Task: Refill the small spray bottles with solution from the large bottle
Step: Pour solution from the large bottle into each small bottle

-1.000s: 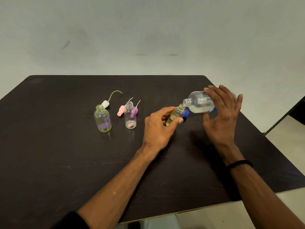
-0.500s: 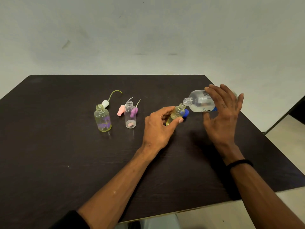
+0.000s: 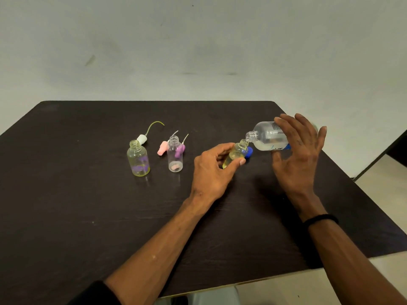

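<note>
Both hands grip: left fingers (image 3: pixel 236 162) pinch small bottle (image 3: pixel 235 156), right fingers (image 3: pixel 293 130) wrap large bottle (image 3: pixel 267 137).

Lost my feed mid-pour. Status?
Left hand grips small yellowish bottle. Right hand tips large clear bottle into it. Nothing blocking.

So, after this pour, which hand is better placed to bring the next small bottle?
Probably the left hand. It holds the tilted small bottle and is nearer the clear bottle; the right hand carries the large bottle.
</note>
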`<state>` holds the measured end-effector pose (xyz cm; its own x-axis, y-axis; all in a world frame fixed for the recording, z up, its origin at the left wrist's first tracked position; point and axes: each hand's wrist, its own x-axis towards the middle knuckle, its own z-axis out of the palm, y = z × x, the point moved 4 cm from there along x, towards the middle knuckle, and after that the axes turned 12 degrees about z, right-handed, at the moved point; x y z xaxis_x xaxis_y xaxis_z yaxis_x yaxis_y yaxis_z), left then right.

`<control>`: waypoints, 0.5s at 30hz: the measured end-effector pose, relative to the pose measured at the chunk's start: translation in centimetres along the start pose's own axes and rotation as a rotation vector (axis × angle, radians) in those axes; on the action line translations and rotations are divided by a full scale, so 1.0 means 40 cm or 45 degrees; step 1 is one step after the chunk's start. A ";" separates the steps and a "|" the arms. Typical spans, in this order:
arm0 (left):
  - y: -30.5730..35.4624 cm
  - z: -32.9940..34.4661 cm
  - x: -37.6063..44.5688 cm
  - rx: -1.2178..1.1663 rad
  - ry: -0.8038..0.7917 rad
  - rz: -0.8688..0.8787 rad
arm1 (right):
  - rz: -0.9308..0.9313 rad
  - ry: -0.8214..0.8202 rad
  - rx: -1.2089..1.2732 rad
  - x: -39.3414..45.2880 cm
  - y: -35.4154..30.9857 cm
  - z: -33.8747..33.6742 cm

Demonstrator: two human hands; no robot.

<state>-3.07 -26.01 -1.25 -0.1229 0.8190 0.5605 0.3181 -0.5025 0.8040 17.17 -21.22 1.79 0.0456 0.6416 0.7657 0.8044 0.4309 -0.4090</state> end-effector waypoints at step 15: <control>-0.002 0.002 -0.001 -0.010 0.000 0.014 | -0.009 0.009 0.013 -0.002 -0.002 -0.002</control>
<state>-3.02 -25.99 -1.35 -0.1196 0.8135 0.5692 0.3119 -0.5135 0.7994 17.17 -21.35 1.80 0.0445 0.6339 0.7721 0.7986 0.4418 -0.4087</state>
